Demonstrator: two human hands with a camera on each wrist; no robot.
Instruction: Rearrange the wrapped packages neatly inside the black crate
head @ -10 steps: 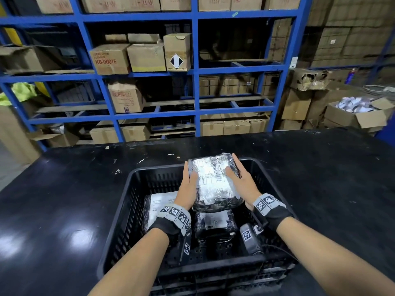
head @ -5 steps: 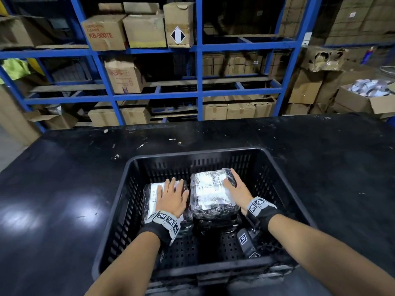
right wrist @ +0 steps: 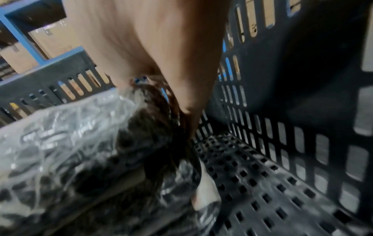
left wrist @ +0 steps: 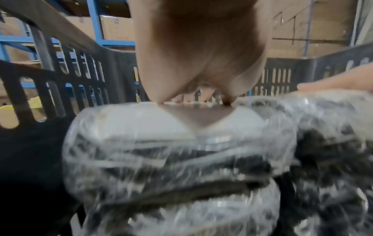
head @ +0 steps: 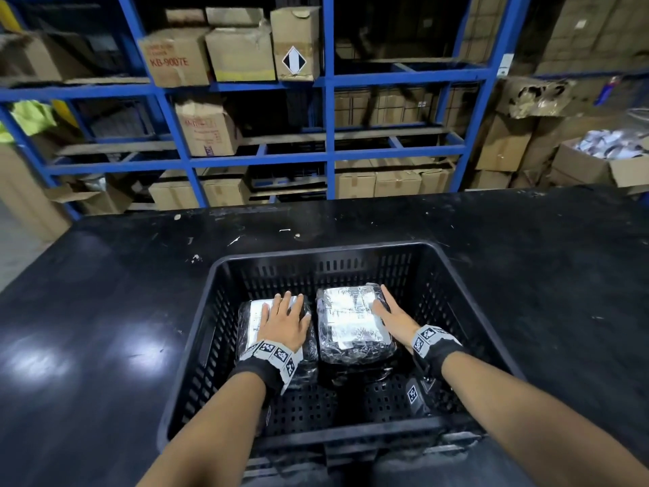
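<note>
Near the table's [head: 105, 311] front edge stands the black crate [head: 467, 286], holding two wrapped packages side by side toward its far wall. On the left package [head: 251, 321] the left hand [head: 282, 323] lies flat with fingers straight, while the right hand [head: 395, 319] presses straight fingers against the right side of the right package [head: 351, 321], which sits atop another. Beyond the table's far edge rise blue shelves [head: 328, 100] of cardboard boxes [head: 240, 52].

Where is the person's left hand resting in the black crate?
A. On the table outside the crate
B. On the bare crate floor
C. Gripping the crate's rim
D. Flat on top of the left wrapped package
D: the left hand lies flat, fingers straight, on the left wrapped package inside the black crate.
</note>
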